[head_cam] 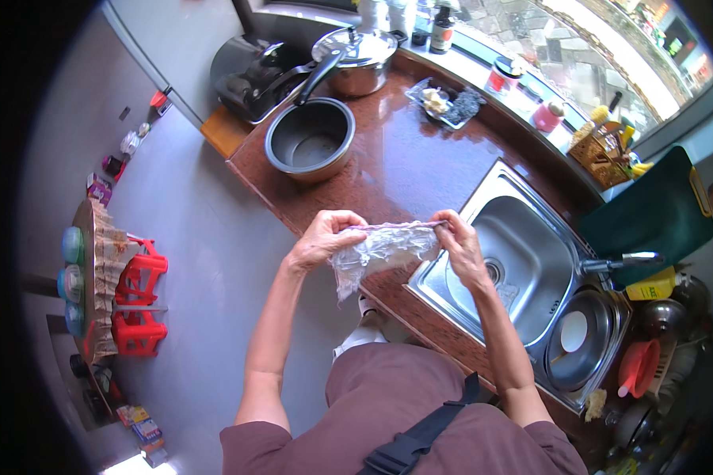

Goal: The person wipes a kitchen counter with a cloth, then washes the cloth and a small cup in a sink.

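A frayed white cloth (386, 246) with a purplish edge is stretched between my two hands, hanging down in loose tatters. My left hand (327, 237) pinches its left upper corner between thumb and fingers. At the other end, my right hand (458, 242) grips the right upper corner. The cloth is held up above the front edge of the reddish stone counter (386, 172). Just right of and below my right hand lies the stainless steel sink basin (529, 255), with a small translucent scrap near its drain.
A dark-lined pot (309, 142) and a lidded pressure cooker (356, 62) stand at the back left. A plastic tray (448, 104) lies by the window. A steel basin with a white bowl (573, 332) sits beside the faucet (621, 261). Red stools (139, 332) stand at left.
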